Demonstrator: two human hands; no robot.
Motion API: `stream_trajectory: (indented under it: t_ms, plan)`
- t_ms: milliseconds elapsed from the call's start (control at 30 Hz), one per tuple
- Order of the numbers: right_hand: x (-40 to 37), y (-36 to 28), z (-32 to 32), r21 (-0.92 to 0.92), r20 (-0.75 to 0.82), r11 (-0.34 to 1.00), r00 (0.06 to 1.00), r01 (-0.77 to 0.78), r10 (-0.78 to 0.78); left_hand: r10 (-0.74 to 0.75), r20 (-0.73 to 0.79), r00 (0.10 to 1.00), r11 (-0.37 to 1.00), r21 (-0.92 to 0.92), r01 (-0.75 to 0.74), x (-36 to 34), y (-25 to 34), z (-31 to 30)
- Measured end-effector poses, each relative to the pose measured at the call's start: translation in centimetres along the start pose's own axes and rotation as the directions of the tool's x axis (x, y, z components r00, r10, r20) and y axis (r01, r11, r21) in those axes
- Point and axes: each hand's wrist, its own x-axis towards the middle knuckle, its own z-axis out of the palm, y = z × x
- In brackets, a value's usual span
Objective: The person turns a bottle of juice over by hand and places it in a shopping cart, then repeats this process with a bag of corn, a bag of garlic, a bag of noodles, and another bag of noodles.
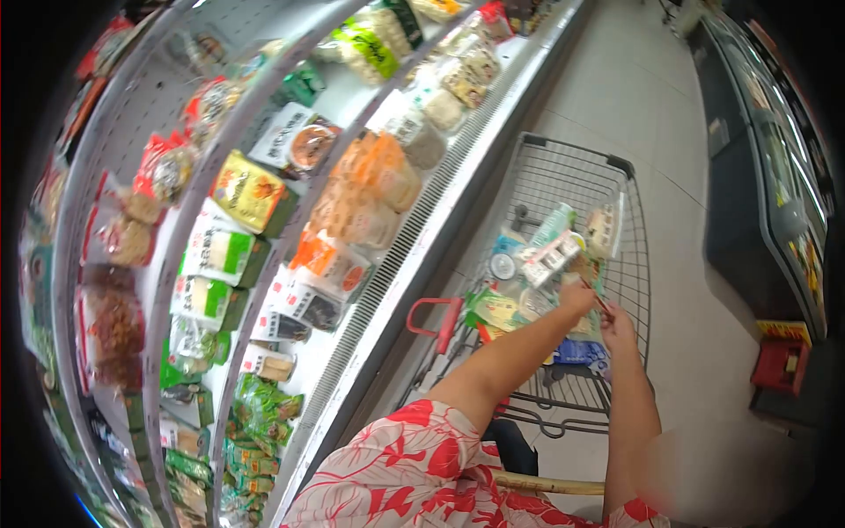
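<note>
Both of my hands reach into a wire shopping cart [641, 290]. My left hand [576, 297] is closed, with its fingers round something small I cannot make out. Close beside it on the right, my right hand [617, 326] is also closed, at a thin dark reddish item between the hands. Around them in the cart lie a white package with dark windows [552, 259], a pale green bottle [554, 224], a round-lidded tub [503, 266], a green and yellow bag [495, 308], a clear bag [604, 231] and a blue package [581, 355].
Refrigerated shelves [422, 207] with many packaged foods run along the left. A dark display case [748, 167] stands on the right, with a red box [779, 365] near its lower end. Tiled floor [634, 106] shows beyond the cart.
</note>
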Motion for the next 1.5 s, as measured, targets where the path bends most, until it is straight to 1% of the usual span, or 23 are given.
stream_trajectory:
  t_ms: [167, 233, 267, 300, 333, 367, 400, 467, 500, 567, 600, 667, 700, 833, 900, 933, 1000, 1033, 1133, 1200, 1333, 1467, 1500]
  plan:
    - [-14.4, -3.2, 4.4, -0.064, 0.142, 0.977, 0.971, 0.202, -0.191, -0.03, 0.016, 0.999, 0.96, -0.278, 0.034, -7.6, 10.3, -5.2]
    - [-19.3, -3.4, 4.5, -0.187, 0.382, 0.852, 0.836, 0.489, -0.395, 0.009, 0.272, 0.962, 0.761, -0.626, 0.169, -12.0, 14.1, -8.1]
    - [-20.1, -3.4, 4.2, -0.184, 0.405, 0.84, 0.818, 0.511, -0.409, 0.038, 0.257, 0.966, 0.757, -0.638, 0.14, -14.1, 15.8, -9.6]
    - [-20.4, -2.9, 3.6, -0.487, 0.464, 0.499, 0.696, 0.717, -0.548, 0.214, 0.212, 0.954, 0.847, -0.526, -0.073, -16.3, 16.9, -11.0]
    - [-21.2, -2.7, 3.5, -0.674, 0.567, 0.037, 0.548, 0.738, -0.616, 0.381, 0.192, 0.905, 0.876, -0.389, -0.286, -19.1, 18.4, -12.7]
    - [-21.5, -2.6, 3.6, -0.661, 0.642, -0.174, 0.429, 0.73, -0.636, 0.39, 0.248, 0.887, 0.872, -0.411, -0.268, -21.7, 19.9, -14.3]
    - [-23.5, -2.9, 5.0, -0.657, 0.647, -0.184, 0.42, 0.731, -0.637, 0.399, 0.243, 0.884, 0.866, -0.416, -0.277, -24.7, 21.6, -15.5]
    - [-28.0, -3.0, 8.6, -0.445, 0.696, -0.283, 0.13, 0.85, -0.706, 0.248, 0.261, 0.933, 0.747, -0.665, -0.012, -30.1, 24.3, -17.1]
    - [-28.4, -2.7, 8.9, -0.445, 0.696, -0.284, 0.129, 0.849, -0.706, 0.25, 0.261, 0.932, 0.746, -0.665, -0.014, -32.5, 25.2, -17.8]
    - [-28.8, -1.6, 9.2, -0.167, 0.627, 0.104, 0.187, 0.98, -0.756, 0.259, 0.264, 0.929, 0.793, -0.607, -0.048, -36.3, 26.3, -19.2]
    - [-30.1, -1.2, 9.6, -0.171, 0.629, 0.1, 0.187, 0.98, -0.754, 0.26, 0.266, 0.928, 0.79, -0.611, -0.046, -37.2, 26.3, -19.7]
    - [-33.3, -0.4, 10.5, -0.054, 0.576, 0.286, 0.263, 0.957, -0.774, 0.473, 0.225, 0.852, 0.856, -0.348, -0.383, -38.7, 26.5, -20.6]
    - [-34.6, -0.2, 11.1, 0.057, 0.57, 0.279, 0.198, 0.959, -0.797, 0.482, 0.218, 0.849, 0.868, -0.25, -0.429, -39.7, 26.8, -21.3]
    - [-35.0, 0.3, 10.3, -0.041, 0.555, 0.644, 0.553, 0.764, -0.621, 0.557, 0.105, 0.824, 0.829, -0.004, -0.559, -41.2, 25.3, -23.9]
    - [-37.5, 0.6, 12.3, 0.324, 0.587, 0.794, 0.55, 0.514, -0.595, 0.669, -0.073, 0.74, 0.733, 0.234, -0.639, -41.5, 23.7, -25.7]
    - [-38.4, 0.7, 13.0, 0.333, 0.563, 0.783, 0.556, 0.525, -0.612, 0.781, -0.16, 0.604, 0.608, 0.413, -0.678, -41.0, 22.4, -26.5]
    - [-39.4, 0.9, 14.7, 0.403, 0.629, 0.854, 0.579, 0.328, -0.519, 0.715, -0.193, 0.672, 0.687, 0.375, -0.623, -40.6, 20.6, -28.7]
    - [-39.4, 1.2, 15.6, 0.408, 0.646, 0.859, 0.567, 0.309, -0.511, 0.717, -0.193, 0.669, 0.684, 0.375, -0.626, -40.8, 20.4, -30.1]
    - [-39.9, 2.5, 18.5, 0.371, 0.703, 0.864, 0.505, 0.34, -0.5, 0.484, -0.081, 0.871, 0.875, 0.063, -0.481, -41.7, 19.6, -33.6]
    - [-40.1, 3.8, 20.7, 0.341, 0.708, 0.868, 0.509, 0.361, -0.49, 0.841, -0.273, 0.468, 0.515, 0.67, -0.534, -42.7, 19.2, -35.0]
    - [-42.6, 6.0, 25.5, 0.253, 0.715, 0.857, 0.51, 0.448, -0.478, 0.815, -0.055, 0.576, 0.496, 0.58, -0.646, -43.3, 18.1, -37.1]
    - [-45.5, 7.2, 29.0, 0.001, 0.819, 0.805, 0.461, 0.594, -0.341, 0.808, -0.168, 0.565, 0.523, 0.646, -0.555, -41.5, 17.3, -40.9]
    - [-45.4, 7.8, 29.6, -0.076, 0.815, 0.744, 0.471, 0.664, -0.337, 0.763, -0.128, 0.633, 0.638, 0.305, -0.707, -40.9, 17.5, -42.6]
